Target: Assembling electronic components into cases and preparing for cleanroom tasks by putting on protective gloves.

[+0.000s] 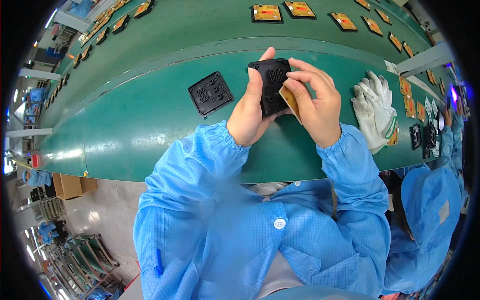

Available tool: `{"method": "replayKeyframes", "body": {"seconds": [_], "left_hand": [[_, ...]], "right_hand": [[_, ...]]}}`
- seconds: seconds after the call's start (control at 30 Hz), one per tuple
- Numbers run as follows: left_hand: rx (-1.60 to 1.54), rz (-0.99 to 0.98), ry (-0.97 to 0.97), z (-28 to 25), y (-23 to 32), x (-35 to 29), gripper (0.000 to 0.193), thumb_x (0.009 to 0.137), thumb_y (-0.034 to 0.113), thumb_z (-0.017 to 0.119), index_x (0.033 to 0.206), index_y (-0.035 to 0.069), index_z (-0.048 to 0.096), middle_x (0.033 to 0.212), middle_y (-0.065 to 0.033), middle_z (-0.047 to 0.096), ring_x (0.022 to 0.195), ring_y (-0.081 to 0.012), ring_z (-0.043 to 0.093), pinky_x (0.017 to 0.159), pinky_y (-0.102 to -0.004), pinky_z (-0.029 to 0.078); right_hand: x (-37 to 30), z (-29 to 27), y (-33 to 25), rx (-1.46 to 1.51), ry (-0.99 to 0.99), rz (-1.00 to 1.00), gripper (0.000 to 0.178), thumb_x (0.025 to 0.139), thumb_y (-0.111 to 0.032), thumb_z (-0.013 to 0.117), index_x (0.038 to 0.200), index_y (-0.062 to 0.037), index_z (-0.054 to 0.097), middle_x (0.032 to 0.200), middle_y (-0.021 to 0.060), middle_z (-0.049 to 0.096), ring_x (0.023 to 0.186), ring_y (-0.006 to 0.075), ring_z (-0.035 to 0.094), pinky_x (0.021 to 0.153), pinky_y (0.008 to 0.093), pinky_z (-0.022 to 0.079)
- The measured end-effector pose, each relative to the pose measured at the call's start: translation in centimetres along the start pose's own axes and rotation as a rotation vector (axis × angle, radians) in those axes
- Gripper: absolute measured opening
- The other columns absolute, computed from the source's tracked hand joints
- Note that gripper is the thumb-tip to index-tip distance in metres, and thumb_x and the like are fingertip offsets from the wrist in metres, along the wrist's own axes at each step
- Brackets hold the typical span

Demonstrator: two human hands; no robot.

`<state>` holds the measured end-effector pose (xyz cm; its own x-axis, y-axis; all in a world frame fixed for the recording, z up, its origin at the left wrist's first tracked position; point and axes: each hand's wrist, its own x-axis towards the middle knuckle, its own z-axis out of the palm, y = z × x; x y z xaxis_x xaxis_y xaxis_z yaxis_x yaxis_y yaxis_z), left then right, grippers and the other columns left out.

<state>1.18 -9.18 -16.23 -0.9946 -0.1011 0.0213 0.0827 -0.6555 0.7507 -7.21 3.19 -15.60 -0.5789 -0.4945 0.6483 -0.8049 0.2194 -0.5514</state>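
Note:
My left hand (248,112) is wrapped round a black plastic housing (269,92), thumb on its near-left edge and fingers behind it. The housing is tilted up toward me and has a round cluster of raised rings near its top. Between the thumb and fingers of my right hand (320,102) is a thin yellow-brown circuit board (290,102), held edge-on against the housing's right side. Whether the board is seated in it I cannot tell. A second black housing (210,94) lies on the green table to the left of my hands, its moulded side up.
White work gloves (374,107) lie right of my hands, with more boards (410,107) and black parts (416,136) beyond. Across the green table (150,120), a conveyor belt (200,30) carries several housings with boards (267,13). A co-worker in a blue cap (425,200) sits close on my right.

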Motion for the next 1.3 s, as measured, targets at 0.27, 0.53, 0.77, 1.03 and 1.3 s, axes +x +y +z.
{"method": "replayKeyframes", "body": {"seconds": [0.27, 0.53, 0.77, 1.03, 1.3], "left_hand": [[-0.077, -0.197, 0.085, 0.2, -0.4, -0.2, 0.078, 0.087, 0.073, 0.022, 0.134, 0.012, 0.038, 0.123, -0.0092, 0.053, 0.109, -0.0209, 0.057, 0.087, -0.0398, 0.052], [-0.085, -0.226, 0.016, -0.1, -0.3, -0.4, 0.079, 0.087, 0.073, 0.022, 0.129, 0.010, 0.041, 0.118, -0.0104, 0.055, 0.107, -0.0219, 0.058, 0.082, -0.0399, 0.055], [-0.114, -0.283, -0.054, -0.4, -0.6, -0.4, 0.079, 0.087, 0.073, 0.021, 0.129, 0.010, 0.041, 0.115, -0.0104, 0.056, 0.103, -0.0222, 0.059, 0.078, -0.0418, 0.056], [-0.092, -0.251, 0.061, -0.2, -0.6, -0.4, 0.079, 0.088, 0.073, 0.021, 0.131, 0.010, 0.042, 0.119, -0.0081, 0.054, 0.106, -0.0205, 0.057, 0.085, -0.0394, 0.053], [-0.102, -0.237, 0.102, 0.4, -0.4, -0.5, 0.080, 0.087, 0.074, 0.022, 0.130, 0.010, 0.043, 0.120, -0.0083, 0.054, 0.109, -0.0193, 0.056, 0.090, -0.0372, 0.050]], "right_hand": [[0.5, -0.2, -0.4, -0.033, 0.071, -0.385, 0.017, 0.073, -0.012, 0.072, 0.089, -0.0083, 0.066, 0.100, 0.0063, 0.068, 0.093, 0.0232, 0.066, 0.075, 0.0350, 0.054], [1.2, -0.5, 0.2, -0.001, -0.100, -0.345, 0.026, 0.074, -0.022, 0.072, 0.093, -0.0060, 0.063, 0.116, 0.0129, 0.061, 0.104, 0.0335, 0.060, 0.084, 0.0398, 0.050], [1.4, -0.9, 0.8, -0.144, -0.127, -0.503, 0.029, 0.075, -0.033, 0.069, 0.089, -0.0087, 0.063, 0.116, 0.0115, 0.061, 0.099, 0.0305, 0.059, 0.083, 0.0427, 0.044], [0.6, -0.9, -1.1, -0.289, -0.019, -0.439, 0.027, 0.075, -0.035, 0.068, 0.087, -0.0113, 0.063, 0.113, 0.0105, 0.063, 0.096, 0.0286, 0.060, 0.079, 0.0403, 0.044], [0.4, -0.1, -0.6, -0.231, -0.012, -0.413, 0.026, 0.073, -0.033, 0.071, 0.086, -0.0119, 0.064, 0.110, 0.0090, 0.063, 0.094, 0.0291, 0.060, 0.077, 0.0392, 0.046]]}}
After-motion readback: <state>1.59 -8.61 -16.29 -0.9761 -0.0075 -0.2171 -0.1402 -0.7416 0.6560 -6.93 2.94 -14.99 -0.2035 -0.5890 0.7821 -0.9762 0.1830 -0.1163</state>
